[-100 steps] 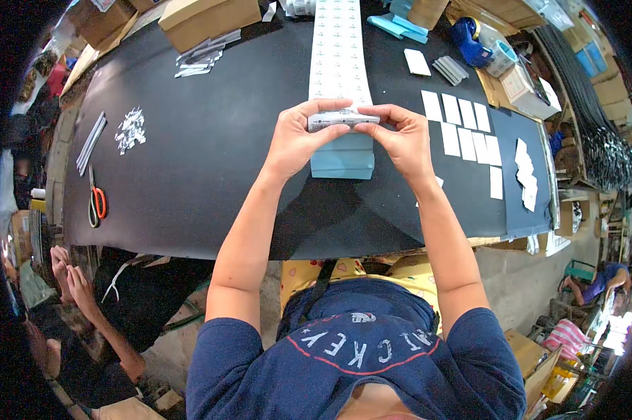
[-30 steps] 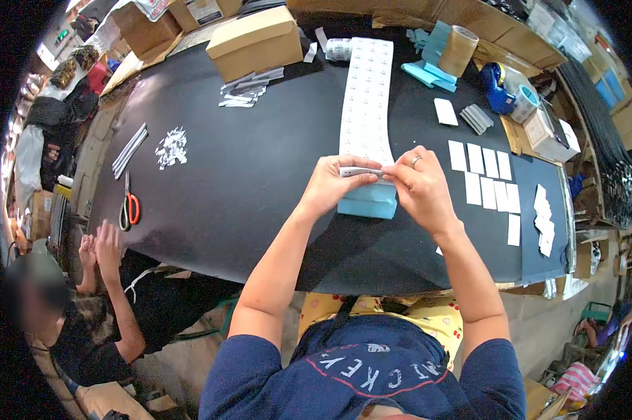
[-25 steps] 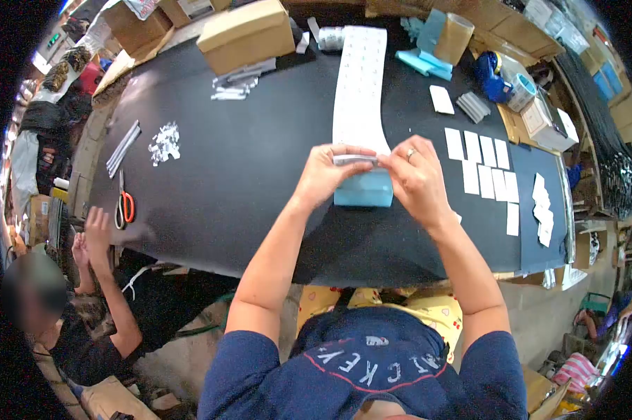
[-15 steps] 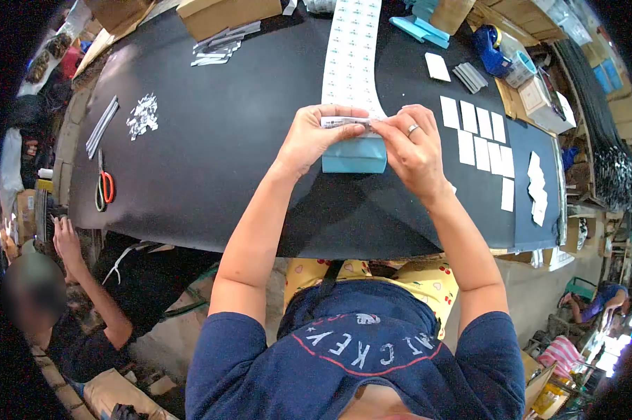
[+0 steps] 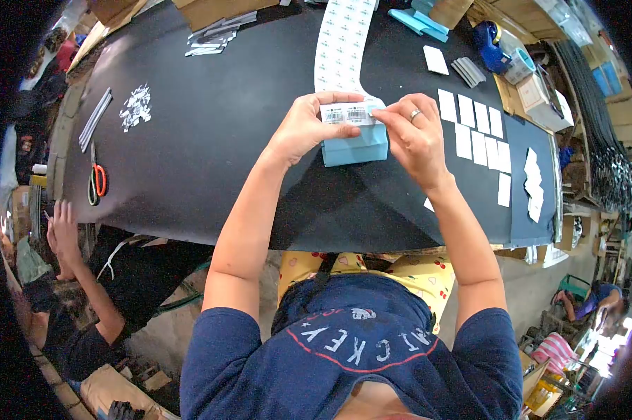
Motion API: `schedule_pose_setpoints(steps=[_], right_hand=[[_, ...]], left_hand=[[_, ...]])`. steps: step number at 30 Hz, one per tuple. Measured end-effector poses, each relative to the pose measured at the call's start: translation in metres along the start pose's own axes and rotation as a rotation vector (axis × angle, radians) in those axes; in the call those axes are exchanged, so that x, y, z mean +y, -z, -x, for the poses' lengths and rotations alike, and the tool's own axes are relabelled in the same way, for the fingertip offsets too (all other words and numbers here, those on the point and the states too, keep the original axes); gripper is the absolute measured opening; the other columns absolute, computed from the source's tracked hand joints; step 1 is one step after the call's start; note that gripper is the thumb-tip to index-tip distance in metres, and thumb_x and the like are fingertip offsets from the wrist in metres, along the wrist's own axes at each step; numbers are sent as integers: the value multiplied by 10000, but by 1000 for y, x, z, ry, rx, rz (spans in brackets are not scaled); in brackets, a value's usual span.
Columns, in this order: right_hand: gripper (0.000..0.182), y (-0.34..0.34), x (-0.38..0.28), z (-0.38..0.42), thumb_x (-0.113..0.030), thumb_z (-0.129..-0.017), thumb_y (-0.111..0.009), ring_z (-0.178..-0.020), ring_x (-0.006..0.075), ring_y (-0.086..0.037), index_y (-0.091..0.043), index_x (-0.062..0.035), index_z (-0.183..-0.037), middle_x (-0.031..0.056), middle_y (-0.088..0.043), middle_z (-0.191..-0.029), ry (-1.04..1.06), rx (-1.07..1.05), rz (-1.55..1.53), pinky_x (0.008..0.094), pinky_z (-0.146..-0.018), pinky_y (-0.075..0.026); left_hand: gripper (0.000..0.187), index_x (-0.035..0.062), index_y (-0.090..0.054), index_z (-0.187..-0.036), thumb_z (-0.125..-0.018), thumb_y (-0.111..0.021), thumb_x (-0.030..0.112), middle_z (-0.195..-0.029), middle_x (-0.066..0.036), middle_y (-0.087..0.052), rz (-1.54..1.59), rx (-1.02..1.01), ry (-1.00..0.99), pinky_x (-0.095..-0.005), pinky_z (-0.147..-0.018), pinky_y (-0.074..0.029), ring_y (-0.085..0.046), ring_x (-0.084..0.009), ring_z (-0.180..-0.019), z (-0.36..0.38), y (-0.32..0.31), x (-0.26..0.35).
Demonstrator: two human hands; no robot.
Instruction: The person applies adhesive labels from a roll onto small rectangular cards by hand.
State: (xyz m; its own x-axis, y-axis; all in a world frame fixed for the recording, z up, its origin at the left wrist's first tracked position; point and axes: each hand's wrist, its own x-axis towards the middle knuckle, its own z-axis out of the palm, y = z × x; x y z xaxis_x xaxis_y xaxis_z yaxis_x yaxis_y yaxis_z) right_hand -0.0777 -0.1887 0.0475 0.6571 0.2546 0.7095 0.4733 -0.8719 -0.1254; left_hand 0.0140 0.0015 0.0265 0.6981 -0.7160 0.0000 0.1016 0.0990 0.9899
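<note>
Between the thumb and fingers of my left hand [image 5: 300, 131] is the end of a white label strip [image 5: 342, 49]. Barcode labels [image 5: 346, 114] face up at this end, and the rest of the strip runs away across the table. My right hand [image 5: 419, 140] is closed in a pinch at the right edge of the barcode labels; its fingertips partly cover what they grip. Just below the labels lies a light blue folded packet [image 5: 356, 151], partly hidden behind my left thumb and the strip.
White cards [image 5: 479, 150] lie in rows at right, near grey strips [image 5: 468, 71] and a blue tape dispenser [image 5: 491, 47]. Scissors [image 5: 96, 180], paper scraps [image 5: 135, 108] and thin strips [image 5: 96, 119] lie at left. Another person's hand [image 5: 64, 234] is at the lower left.
The strip's end has tilted so its barcodes now face up. My right fingers stay pinched at its right edge. The whole view has shifted slightly.
</note>
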Motion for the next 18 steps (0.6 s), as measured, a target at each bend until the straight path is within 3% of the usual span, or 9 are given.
schedule_pose_setpoints(steps=[18], right_hand=[[265,0,-4,7,-22,-615,-661,-862,253,-567,-683,-39,-878,48,-617,-852,31,14,38,399,-812,-455]], left_hand=[[553,10,-631,-1189,-668,-818,31,-1103,-97,-665,-69,23,19,-265,-879,-510,-631,-133,-967,0,1,1]])
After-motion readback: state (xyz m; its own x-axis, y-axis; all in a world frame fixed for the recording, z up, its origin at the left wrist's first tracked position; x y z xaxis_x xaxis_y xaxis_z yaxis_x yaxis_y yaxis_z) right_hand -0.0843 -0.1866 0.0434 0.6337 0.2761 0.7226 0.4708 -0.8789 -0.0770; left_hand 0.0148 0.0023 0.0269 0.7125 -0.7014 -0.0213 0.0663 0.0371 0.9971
